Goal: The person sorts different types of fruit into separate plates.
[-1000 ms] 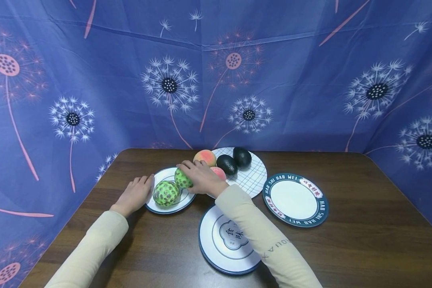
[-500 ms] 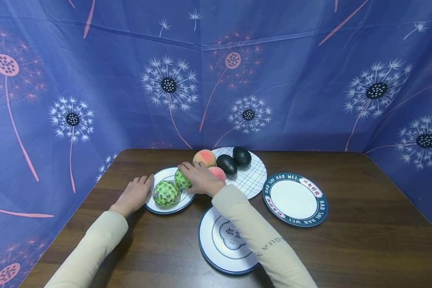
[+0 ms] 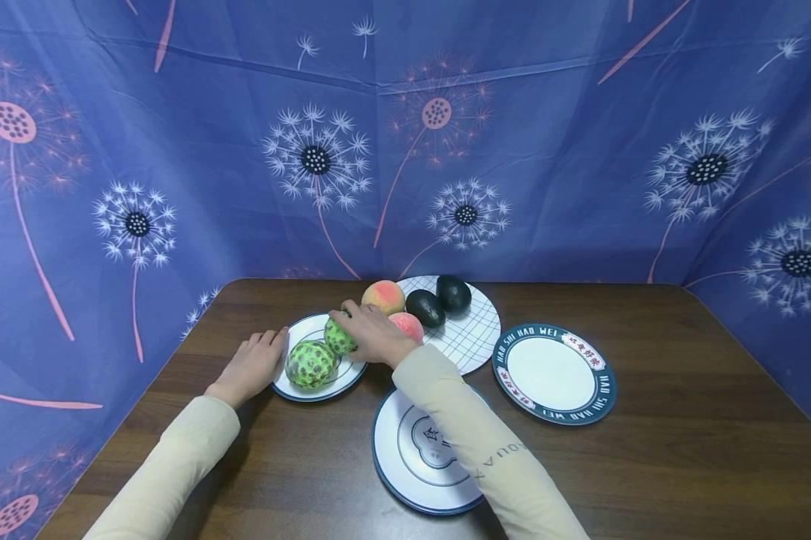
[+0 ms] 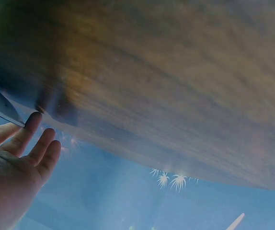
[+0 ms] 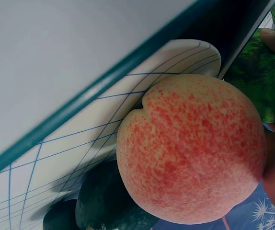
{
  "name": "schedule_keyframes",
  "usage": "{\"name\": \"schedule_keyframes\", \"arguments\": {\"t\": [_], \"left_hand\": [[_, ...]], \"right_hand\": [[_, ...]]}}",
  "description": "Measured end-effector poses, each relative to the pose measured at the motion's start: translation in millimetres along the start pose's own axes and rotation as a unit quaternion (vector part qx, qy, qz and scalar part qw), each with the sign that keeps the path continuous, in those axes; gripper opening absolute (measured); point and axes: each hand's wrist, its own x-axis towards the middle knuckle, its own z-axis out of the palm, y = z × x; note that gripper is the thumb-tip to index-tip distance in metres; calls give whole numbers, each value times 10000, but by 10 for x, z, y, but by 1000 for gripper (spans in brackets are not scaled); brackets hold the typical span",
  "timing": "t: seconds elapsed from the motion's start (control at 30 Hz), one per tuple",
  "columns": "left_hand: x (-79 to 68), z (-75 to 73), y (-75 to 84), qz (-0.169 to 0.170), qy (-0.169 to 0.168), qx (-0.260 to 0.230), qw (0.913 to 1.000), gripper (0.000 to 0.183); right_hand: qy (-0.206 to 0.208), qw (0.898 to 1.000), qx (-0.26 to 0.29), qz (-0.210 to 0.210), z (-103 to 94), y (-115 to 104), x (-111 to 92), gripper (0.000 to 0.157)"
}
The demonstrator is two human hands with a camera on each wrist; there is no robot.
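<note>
My right hand [image 3: 374, 334] grips a green, dark-spotted round fruit [image 3: 338, 339] over the right part of a blue-rimmed white plate [image 3: 305, 330]. In the right wrist view, a thumb and fingers close round this fruit [image 5: 259, 79]. A second spotted fruit [image 3: 310, 364] sits on the same plate, close beside it. At the plate's left side my left hand [image 3: 251, 366] holds the rim. The left wrist view shows the plate edge [image 4: 3, 106] by the index fingertip, the other fingers loosely bent, the thumb mostly hidden.
Behind the right hand, a checked plate [image 3: 471, 341] bears two dark avocados [image 3: 426, 308] and two peaches [image 3: 383, 298]. Further right lies a teal-rimmed plate [image 3: 606, 397]. A stack of white plates [image 3: 405, 472] stands nearer, partly under the right forearm. A blue dandelion-print cloth [image 3: 547, 165] hangs behind the table.
The right hand and the gripped spotted fruit have shifted slightly left, and the right forearm has swung left over the plate stack. The left hand stays at the rim.
</note>
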Motion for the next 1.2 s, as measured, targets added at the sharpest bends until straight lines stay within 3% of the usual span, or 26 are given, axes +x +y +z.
{"name": "schedule_keyframes", "arguments": {"t": [0.87,1.2], "left_hand": [[-12,-18,-3,-57,-194,-44,9998,49],[-11,-34,3,-49,-229,-74,9997,48]], "right_hand": [[-237,9992,-197,245,17,-102,78,79],[-71,9996,-128,256,23,-96,77,78]]}}
